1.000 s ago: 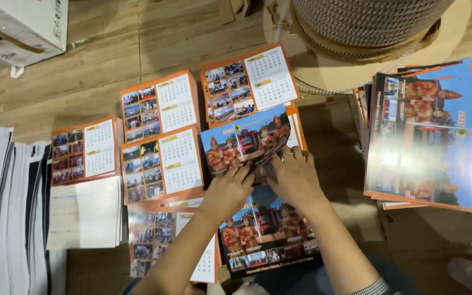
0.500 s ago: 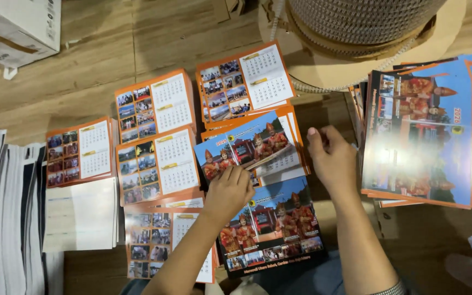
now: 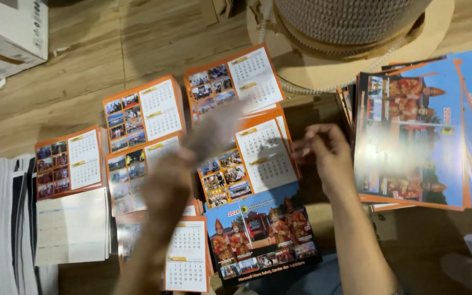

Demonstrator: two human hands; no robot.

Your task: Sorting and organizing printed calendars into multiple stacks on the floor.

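Observation:
My left hand (image 3: 189, 164) is a motion blur above the middle stacks of orange calendar sheets, fingers stretched toward the upper right, and I see nothing in it. My right hand (image 3: 329, 158) hovers at the right edge of the centre stack (image 3: 258, 158), fingers loosely curled and fingertips at the sheet's edge. That stack's top sheet shows a month grid and small photos. Just below it lies a blue cover sheet (image 3: 263, 235) picturing people in costume.
More orange calendar stacks (image 3: 143, 112) (image 3: 69, 161) (image 3: 236, 76) lie on the wooden floor. A tall pile of blue covers (image 3: 411, 131) sits at right, white paper piles (image 3: 1, 218) at left, a large cord spool (image 3: 350, 27) at top, and a cardboard box (image 3: 12, 33) top left.
The blue cover that lay on the centre stack is gone and an orange month page shows there. My left hand swept up and right, while my right hand drifted right, off the stack.

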